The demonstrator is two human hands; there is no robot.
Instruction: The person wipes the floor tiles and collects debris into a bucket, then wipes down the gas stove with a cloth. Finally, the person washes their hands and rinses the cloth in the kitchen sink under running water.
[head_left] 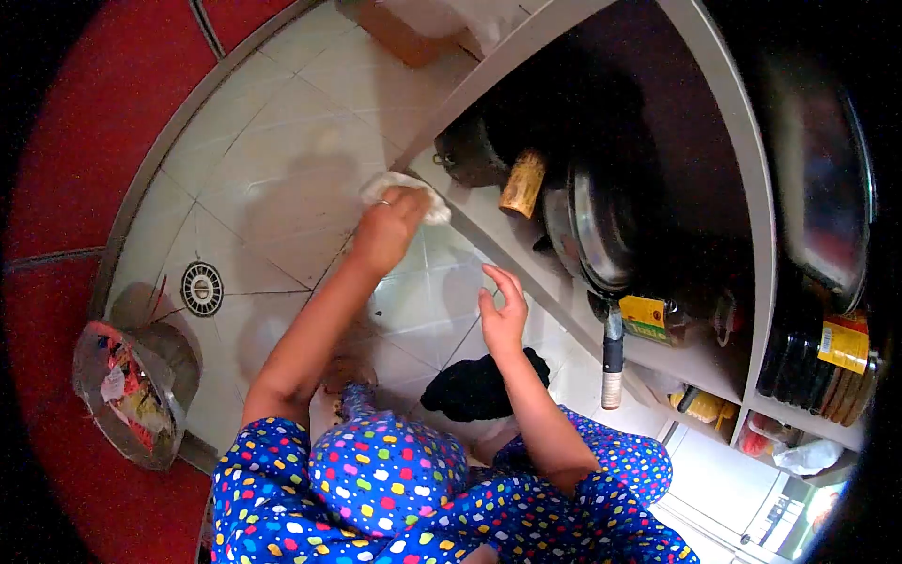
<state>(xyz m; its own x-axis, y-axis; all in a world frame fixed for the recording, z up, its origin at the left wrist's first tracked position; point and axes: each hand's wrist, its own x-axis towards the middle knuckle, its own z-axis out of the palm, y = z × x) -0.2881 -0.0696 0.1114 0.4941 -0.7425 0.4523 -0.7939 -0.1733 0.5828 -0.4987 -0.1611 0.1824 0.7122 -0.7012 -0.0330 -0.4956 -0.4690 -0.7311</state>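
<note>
My left hand (pixel 383 230) is closed on a white cloth (pixel 435 209), which lies against the lower edge of the cabinet frame (pixel 470 235) where it meets the tiled floor. A ring shows on one of its fingers. My right hand (pixel 505 310) hangs over the floor to the right, fingers apart and nothing in it. Below that hand a black, fluffy item (pixel 470 388) rests on the tiles beside my legs.
Inside the open cabinet are a dark pan, a wooden cylinder (pixel 522 184) and metal lids (pixel 601 230). A knife-like handle (pixel 612 362) juts out. A round drain (pixel 202 289) and a lined trash bin (pixel 132 395) are at left; a brown box (pixel 399 33) stands at the top.
</note>
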